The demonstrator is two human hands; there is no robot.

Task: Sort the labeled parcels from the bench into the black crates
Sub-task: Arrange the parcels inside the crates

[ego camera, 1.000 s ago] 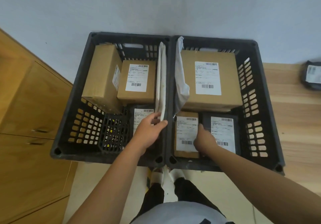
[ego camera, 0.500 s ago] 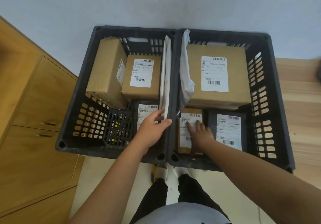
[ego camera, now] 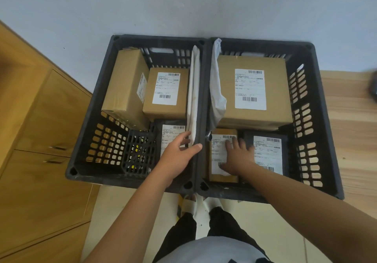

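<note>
The left hand (ego camera: 177, 152) is held inside the left crate (ego camera: 155, 37). Its fingers and thumb are curled round the near end of the white mailer (ego camera: 193, 99), which is stood against the crate's right wall. The right hand (ego camera: 236, 156) is laid flat, fingers straight and spread, on the small cardboard parcel (ego camera: 217, 154) at the near left of the right crate (ego camera: 261, 42).

Soft, even light without glare. Far right of the left hand (ego camera: 178, 152) gripping the white mailer (ego camera: 193, 99), the frame edge smears; lines bow.
</note>
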